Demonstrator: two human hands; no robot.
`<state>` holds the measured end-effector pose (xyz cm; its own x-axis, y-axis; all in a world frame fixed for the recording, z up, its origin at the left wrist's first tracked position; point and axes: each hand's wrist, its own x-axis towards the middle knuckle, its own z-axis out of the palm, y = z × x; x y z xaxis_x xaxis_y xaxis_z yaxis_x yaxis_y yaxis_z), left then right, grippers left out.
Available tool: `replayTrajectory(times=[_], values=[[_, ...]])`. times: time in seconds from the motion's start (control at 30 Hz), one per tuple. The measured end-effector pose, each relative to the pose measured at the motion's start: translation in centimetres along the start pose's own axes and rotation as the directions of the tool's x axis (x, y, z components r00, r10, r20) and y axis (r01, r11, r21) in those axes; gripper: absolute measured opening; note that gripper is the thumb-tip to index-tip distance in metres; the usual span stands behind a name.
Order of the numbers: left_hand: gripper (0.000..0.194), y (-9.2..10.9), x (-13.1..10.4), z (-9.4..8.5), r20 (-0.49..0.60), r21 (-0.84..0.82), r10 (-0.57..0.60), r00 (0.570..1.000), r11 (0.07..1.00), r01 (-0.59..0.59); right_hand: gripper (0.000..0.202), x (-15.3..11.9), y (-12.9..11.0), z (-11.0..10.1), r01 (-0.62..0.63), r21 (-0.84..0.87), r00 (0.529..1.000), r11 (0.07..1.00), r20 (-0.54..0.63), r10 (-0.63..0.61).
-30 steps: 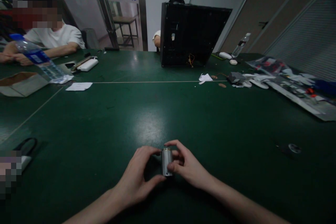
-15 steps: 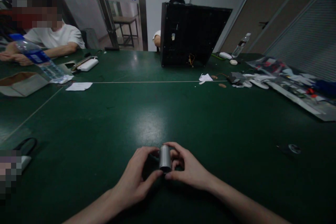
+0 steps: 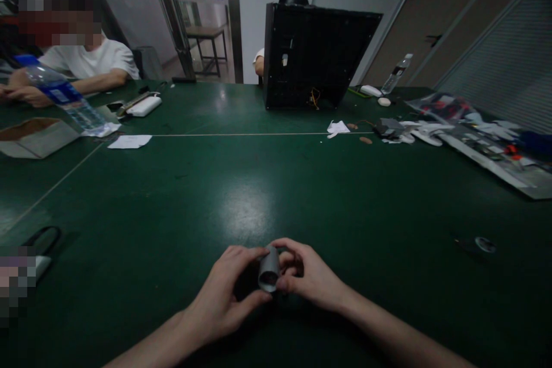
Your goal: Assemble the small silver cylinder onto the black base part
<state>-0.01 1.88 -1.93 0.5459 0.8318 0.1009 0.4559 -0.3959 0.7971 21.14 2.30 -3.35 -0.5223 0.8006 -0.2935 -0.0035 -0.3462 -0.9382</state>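
Observation:
A small grey metal cylinder [image 3: 269,267] is held between my two hands over the green table [image 3: 345,195]. Its near end is hollow and tilts up toward me, with a dark inside. My left hand [image 3: 228,284] curls around its left side, forefinger at the far end and thumb by the lower rim. From the right, my right hand [image 3: 310,276] grips it with the thumb at the near rim and the fingers behind. A small dark part with a round, pale-edged end [image 3: 485,245] lies apart on the right.
Far back stands a black panel-like case [image 3: 319,57], a person partly behind it. Another person [image 3: 95,60] sits at the left behind a tilted water bottle [image 3: 64,98] and an open box [image 3: 38,138]. Bags and loose parts [image 3: 495,144] cover the right side.
The cylinder has tipped so its hollow near end now faces up toward me. My left forefinger has shifted right onto its far end. The table items have not moved.

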Motion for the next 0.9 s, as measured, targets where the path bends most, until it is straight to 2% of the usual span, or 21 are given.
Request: replayTrajectory(times=[0.2, 0.4, 0.57, 0.67, 0.77, 0.9], values=[[0.046, -0.20, 0.17, -0.06, 0.024, 0.049, -0.021, 0.999, 0.999, 0.020, 0.064, -0.04, 0.21, 0.16, 0.076, -0.015, 0.997, 0.997, -0.020, -0.077], [0.045, -0.18, 0.24, 0.19, 0.024, 0.001, -0.031, 0.999, 1.000, 0.031, 0.077, -0.13, -0.08, 0.23, 0.041, -0.064, 0.999, 0.997, -0.033, -0.044], [0.055, 0.02, -0.08, 0.16, 0.049, -0.030, -0.067, 0.997, 0.997, 0.069, 0.071, -0.47, -0.29, 0.58, 0.073, -0.180, 0.994, 0.981, -0.064, -0.086], [0.056, 0.27, -0.26, 0.04, 0.036, -0.078, -0.063, 0.997, 0.995, 0.066, 0.067, -0.65, -0.29, 0.81, 0.124, -0.298, 0.986, 0.947, -0.066, -0.150], [0.045, 0.44, -0.09, -0.05, 0.032, -0.133, -0.069, 0.997, 0.988, 0.073, 0.066, -0.73, -0.07, 0.97, 0.183, -0.414, 0.973, 0.892, -0.051, -0.223], [0.038, 0.34, 0.39, -0.05, 0.076, -0.118, -0.185, 0.980, 0.974, 0.194, 0.060, -0.68, 0.33, 1.04, 0.266, -0.531, 0.950, 0.805, 0.001, -0.313]])
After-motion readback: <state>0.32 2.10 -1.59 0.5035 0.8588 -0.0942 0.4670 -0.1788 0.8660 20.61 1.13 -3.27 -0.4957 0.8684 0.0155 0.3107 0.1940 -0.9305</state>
